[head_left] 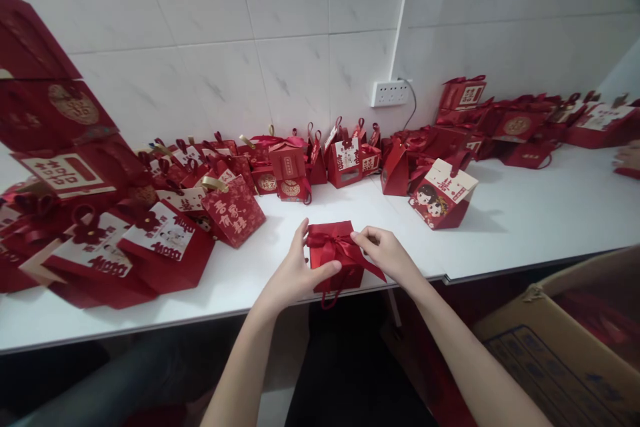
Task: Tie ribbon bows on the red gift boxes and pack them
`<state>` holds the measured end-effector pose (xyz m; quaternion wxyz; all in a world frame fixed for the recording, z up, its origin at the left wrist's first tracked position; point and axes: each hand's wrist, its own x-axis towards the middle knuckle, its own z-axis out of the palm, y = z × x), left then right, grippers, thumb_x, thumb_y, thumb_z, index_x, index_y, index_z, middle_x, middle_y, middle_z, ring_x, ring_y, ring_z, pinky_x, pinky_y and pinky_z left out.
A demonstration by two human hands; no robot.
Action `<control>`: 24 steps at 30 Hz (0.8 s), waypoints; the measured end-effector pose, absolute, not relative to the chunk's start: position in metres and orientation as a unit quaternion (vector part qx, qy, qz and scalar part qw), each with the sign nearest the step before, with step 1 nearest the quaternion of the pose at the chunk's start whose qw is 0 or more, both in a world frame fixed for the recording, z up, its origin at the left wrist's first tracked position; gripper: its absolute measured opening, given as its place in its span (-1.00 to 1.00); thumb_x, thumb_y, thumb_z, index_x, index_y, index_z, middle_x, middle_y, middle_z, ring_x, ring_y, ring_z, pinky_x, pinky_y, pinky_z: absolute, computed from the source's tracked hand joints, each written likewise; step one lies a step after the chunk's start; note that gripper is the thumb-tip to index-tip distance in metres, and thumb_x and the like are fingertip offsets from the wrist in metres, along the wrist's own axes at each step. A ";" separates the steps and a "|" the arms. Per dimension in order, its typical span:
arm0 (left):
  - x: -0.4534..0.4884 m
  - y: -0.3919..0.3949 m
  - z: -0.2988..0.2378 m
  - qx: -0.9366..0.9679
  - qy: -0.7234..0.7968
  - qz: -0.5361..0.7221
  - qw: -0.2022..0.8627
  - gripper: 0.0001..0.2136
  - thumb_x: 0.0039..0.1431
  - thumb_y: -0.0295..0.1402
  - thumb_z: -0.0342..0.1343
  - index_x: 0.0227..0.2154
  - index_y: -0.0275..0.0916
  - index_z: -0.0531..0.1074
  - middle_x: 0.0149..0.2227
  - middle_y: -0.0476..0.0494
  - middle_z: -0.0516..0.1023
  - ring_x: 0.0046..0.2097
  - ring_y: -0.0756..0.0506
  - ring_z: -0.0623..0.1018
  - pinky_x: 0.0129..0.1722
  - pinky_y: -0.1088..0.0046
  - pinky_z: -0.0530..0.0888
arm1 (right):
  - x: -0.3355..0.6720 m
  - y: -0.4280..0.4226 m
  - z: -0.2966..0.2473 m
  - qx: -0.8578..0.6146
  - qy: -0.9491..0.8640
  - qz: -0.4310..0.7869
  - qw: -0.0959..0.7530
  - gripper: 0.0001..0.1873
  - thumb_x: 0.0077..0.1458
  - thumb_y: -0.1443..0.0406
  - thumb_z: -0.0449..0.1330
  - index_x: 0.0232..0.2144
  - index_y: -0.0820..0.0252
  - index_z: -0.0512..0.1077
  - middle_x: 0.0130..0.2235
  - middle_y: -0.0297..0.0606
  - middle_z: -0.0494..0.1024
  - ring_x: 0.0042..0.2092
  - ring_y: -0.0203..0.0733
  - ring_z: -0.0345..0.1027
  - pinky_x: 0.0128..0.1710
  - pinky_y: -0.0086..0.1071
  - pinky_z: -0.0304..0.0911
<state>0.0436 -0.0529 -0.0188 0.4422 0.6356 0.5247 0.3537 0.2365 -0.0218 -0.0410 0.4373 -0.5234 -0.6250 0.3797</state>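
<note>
A small red gift box (354, 278) with a dark red satin ribbon bow (336, 248) across its top sits at the table's front edge. My left hand (299, 267) grips the box from its left side, thumb over the top beside the bow and fingers along the far left edge. At the bow's right side, my right hand (384, 250) pinches the ribbon between thumb and forefinger. One ribbon tail slants down to the right, and a thin cord loop hangs over the front edge.
Many red boxes with ribbons crowd the white table (280, 233); a stack (65, 113) rises at left. A cartoon-printed box (443, 197) stands to the right. Below the table at right is a cardboard carton (555, 347). A socket strip (390, 94) is on the wall. Another person's hand (629, 157) shows at far right.
</note>
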 end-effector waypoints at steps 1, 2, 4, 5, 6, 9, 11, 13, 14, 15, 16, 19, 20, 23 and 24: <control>0.042 -0.052 -0.021 0.623 0.519 0.367 0.455 -0.07 -0.07 -0.08 0.23 0.27 -0.21 -0.18 0.33 -0.33 -0.09 0.30 -0.29 0.08 0.18 0.16 0.20 | 0.237 -0.022 -0.042 -0.516 -0.624 0.387 0.440 -0.57 -0.03 -0.04 0.10 -0.64 0.17 0.23 -0.59 -0.41 0.24 -0.50 -0.30 0.13 -0.41 -0.37 0.09; 0.040 -0.051 -0.023 0.607 0.514 0.387 0.466 -0.10 -0.07 -0.06 0.22 0.25 -0.21 -0.12 0.32 -0.34 -0.07 0.29 -0.29 0.10 0.15 0.17 0.25 | 0.238 -0.022 -0.043 -0.513 -0.621 0.393 0.443 -0.57 -0.04 -0.04 0.10 -0.64 0.17 0.24 -0.58 -0.39 0.27 -0.49 -0.28 0.16 -0.40 -0.36 0.12; 0.037 -0.046 -0.028 0.565 0.514 0.436 0.476 -0.24 -0.06 -0.01 0.18 0.17 -0.22 0.08 0.28 -0.36 0.05 0.24 -0.30 0.19 0.07 0.19 0.33 | 0.243 -0.023 -0.044 -0.513 -0.607 0.403 0.455 -0.57 -0.04 -0.06 0.10 -0.58 0.18 0.30 -0.52 -0.33 0.35 -0.42 -0.22 0.26 -0.33 -0.32 0.18; 0.036 -0.044 -0.029 0.543 0.519 0.457 0.476 -0.32 -0.05 0.01 0.15 0.10 -0.24 0.18 0.23 -0.36 0.16 0.20 -0.30 0.26 0.03 0.20 0.35 | 0.246 -0.024 -0.045 -0.507 -0.599 0.408 0.467 -0.56 -0.05 -0.08 0.11 -0.49 0.19 0.35 -0.44 -0.27 0.41 -0.34 -0.17 0.32 -0.28 -0.28 0.22; 0.036 -0.041 -0.031 0.525 0.526 0.474 0.471 -0.39 -0.04 0.03 0.12 0.01 -0.25 0.27 0.15 -0.35 0.28 0.14 -0.29 0.34 -0.01 0.21 0.38 | 0.250 -0.025 -0.046 -0.492 -0.596 0.416 0.479 -0.52 -0.07 -0.09 0.14 -0.35 0.19 0.38 -0.32 -0.19 0.46 -0.23 -0.11 0.36 -0.21 -0.25 0.25; 0.036 -0.034 -0.032 0.521 0.538 0.497 0.437 -0.56 -0.08 -0.01 0.15 -0.26 -0.27 0.41 -0.15 -0.23 0.51 -0.05 -0.22 0.48 -0.10 0.29 0.40 | 0.258 -0.028 -0.049 -0.419 -0.639 0.447 0.465 -0.07 -0.27 -0.05 0.34 0.13 0.08 0.12 0.15 0.01 0.24 0.16 0.04 0.17 0.03 -0.11 0.20; 0.039 -0.033 -0.031 0.539 0.532 0.504 0.414 -0.64 -0.11 -0.06 0.18 -0.39 -0.27 0.40 -0.29 -0.15 0.51 -0.14 -0.16 0.49 -0.14 0.36 0.39 | 0.258 -0.031 -0.051 -0.396 -0.694 0.444 0.406 0.19 -0.37 0.07 0.43 0.24 -0.02 -0.11 0.29 0.01 -0.03 0.30 0.06 -0.10 0.16 -0.02 0.06; 0.042 -0.034 -0.028 0.551 0.530 0.505 0.401 -0.69 -0.08 -0.09 0.16 -0.44 -0.26 0.39 -0.35 -0.10 0.49 -0.22 -0.11 0.48 -0.19 0.40 0.39 | 0.255 -0.033 -0.051 -0.400 -0.728 0.416 0.369 0.22 -0.30 0.16 0.43 0.27 -0.05 -0.22 0.32 0.01 -0.13 0.33 0.04 -0.21 0.21 0.03 -0.04; 0.044 -0.036 -0.027 0.554 0.531 0.504 0.396 -0.70 -0.05 -0.10 0.14 -0.45 -0.26 0.38 -0.37 -0.09 0.48 -0.24 -0.09 0.47 -0.22 0.41 0.39 | 0.252 -0.034 -0.051 -0.404 -0.736 0.406 0.362 0.20 -0.25 0.20 0.41 0.28 -0.04 -0.25 0.32 0.04 -0.13 0.32 0.04 -0.16 0.20 0.05 -0.03; 0.046 -0.039 -0.026 0.555 0.535 0.504 0.390 -0.71 -0.04 -0.11 0.13 -0.44 -0.26 0.37 -0.36 -0.09 0.47 -0.26 -0.08 0.47 -0.24 0.42 0.39 | 0.250 -0.035 -0.051 -0.406 -0.739 0.399 0.360 0.17 -0.21 0.24 0.39 0.28 -0.02 -0.26 0.31 0.08 -0.11 0.29 0.05 -0.07 0.19 0.05 0.02; 0.048 -0.041 -0.025 0.554 0.538 0.505 0.385 -0.71 -0.04 -0.11 0.14 -0.41 -0.26 0.36 -0.35 -0.09 0.46 -0.25 -0.08 0.46 -0.26 0.43 0.39 | 0.248 -0.035 -0.052 -0.408 -0.740 0.394 0.363 0.16 -0.19 0.26 0.38 0.28 0.00 -0.26 0.30 0.11 -0.08 0.25 0.06 0.03 0.16 0.05 0.07; 0.051 -0.050 -0.027 0.542 0.541 0.508 0.394 -0.65 -0.09 -0.15 0.19 -0.28 -0.24 0.32 -0.29 -0.11 0.44 -0.22 -0.08 0.45 -0.31 0.45 0.41 | 0.245 -0.036 -0.058 -0.401 -0.738 0.379 0.388 0.14 -0.19 0.27 0.38 0.28 0.00 -0.24 0.26 0.13 0.00 0.17 0.05 0.19 0.10 0.02 0.19; 0.052 -0.053 -0.029 0.536 0.541 0.509 0.402 -0.63 -0.10 -0.16 0.21 -0.26 -0.23 0.30 -0.28 -0.10 0.44 -0.22 -0.08 0.45 -0.32 0.46 0.42 | 0.245 -0.037 -0.060 -0.394 -0.738 0.371 0.403 0.14 -0.19 0.26 0.39 0.27 -0.02 -0.23 0.26 0.11 0.02 0.18 0.05 0.18 0.09 0.00 0.21; 0.049 -0.063 -0.034 0.535 0.532 0.513 0.409 -0.69 -0.05 -0.19 0.20 -0.29 -0.22 0.30 -0.36 -0.03 0.38 -0.30 -0.02 0.42 -0.34 0.49 0.40 | 0.244 -0.042 -0.066 -0.376 -0.746 0.325 0.444 0.12 -0.19 0.25 0.40 0.27 -0.07 -0.21 0.24 -0.01 0.07 0.24 0.03 0.07 0.12 -0.05 0.20; 0.047 -0.067 -0.035 0.538 0.527 0.513 0.411 -0.72 -0.04 -0.19 0.19 -0.32 -0.23 0.31 -0.41 -0.01 0.36 -0.35 0.00 0.40 -0.36 0.51 0.39 | 0.244 -0.044 -0.066 -0.375 -0.750 0.299 0.455 0.11 -0.17 0.25 0.39 0.27 -0.09 -0.20 0.23 -0.04 0.08 0.25 0.02 0.03 0.14 -0.05 0.18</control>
